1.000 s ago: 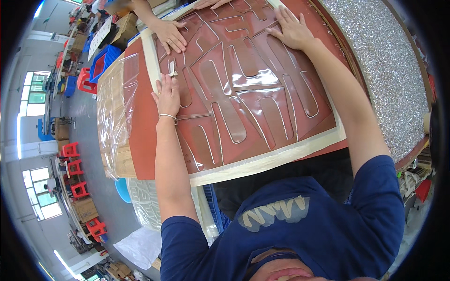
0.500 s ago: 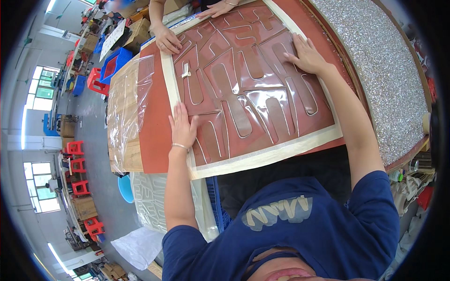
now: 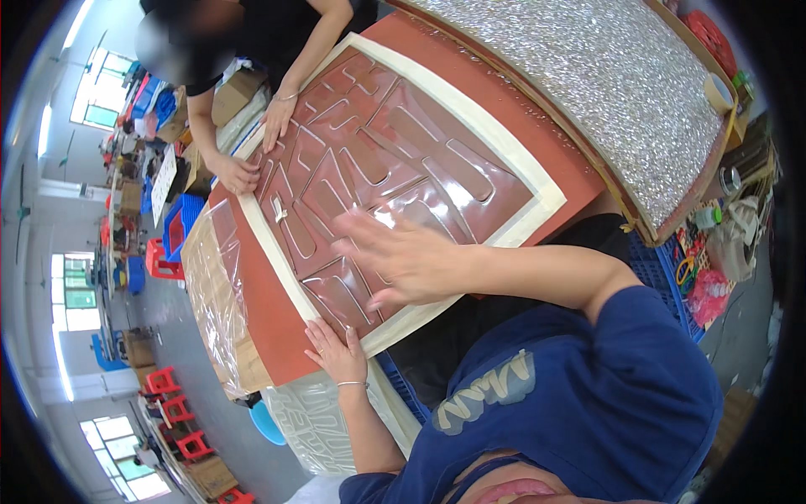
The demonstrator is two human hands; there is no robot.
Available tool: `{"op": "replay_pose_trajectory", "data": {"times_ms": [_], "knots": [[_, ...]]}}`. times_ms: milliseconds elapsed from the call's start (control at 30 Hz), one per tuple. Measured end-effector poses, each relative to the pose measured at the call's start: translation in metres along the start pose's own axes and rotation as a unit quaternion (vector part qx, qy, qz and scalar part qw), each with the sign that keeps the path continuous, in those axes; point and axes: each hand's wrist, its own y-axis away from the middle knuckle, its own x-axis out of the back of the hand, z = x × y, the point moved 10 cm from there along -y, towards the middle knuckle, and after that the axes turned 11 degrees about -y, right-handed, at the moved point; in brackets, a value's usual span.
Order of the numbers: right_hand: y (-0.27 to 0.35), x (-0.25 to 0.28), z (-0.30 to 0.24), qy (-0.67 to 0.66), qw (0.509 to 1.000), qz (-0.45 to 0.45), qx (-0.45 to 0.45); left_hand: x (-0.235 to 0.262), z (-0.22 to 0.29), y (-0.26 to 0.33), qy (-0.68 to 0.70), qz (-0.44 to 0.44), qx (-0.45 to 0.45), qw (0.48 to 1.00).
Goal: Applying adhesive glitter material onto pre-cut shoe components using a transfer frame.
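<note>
Sheet of glossy film with brown shapes outlined in it: lies directly ahead of the left hand and runs beneath the right hand. Pale border frames it, probably keeping the edges flat and square.

Left hand: laid flat at the sheet's near-left corner, fingers extended, grasping nothing. Looks like a steadying palm; a corner gives good purchase against sliding.

Right hand: blurred, fingers spread, clasping nothing, over the sheet's near part. Cannot tell whether it touches; the flat shape suits smoothing more than gripping.

Beyond both, a co-worker's hand and the co-worker's other hand rest at the far-left edge, perhaps so each side has someone holding it.

Red backing shows left of the left hand, wider than the border, likely as support. White scrap sits on the sheet, beyond the left hand. Tray of glitter: off to the far right of the right hand, apart from the sheet.
</note>
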Motion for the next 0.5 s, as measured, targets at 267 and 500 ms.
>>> {"op": "replay_pose_trajectory", "data": {"times_ms": [267,500], "knots": [[0.019,-0.086,0.021,-0.247,0.862,-0.430,-0.104,-0.007,-0.022,0.018,0.028,0.033,0.029,0.999],[0.094,0.057,0.081,0.008,0.995,-0.055,-0.084,-0.006,-0.021,0.014,0.011,0.042,0.016,0.999]]}}
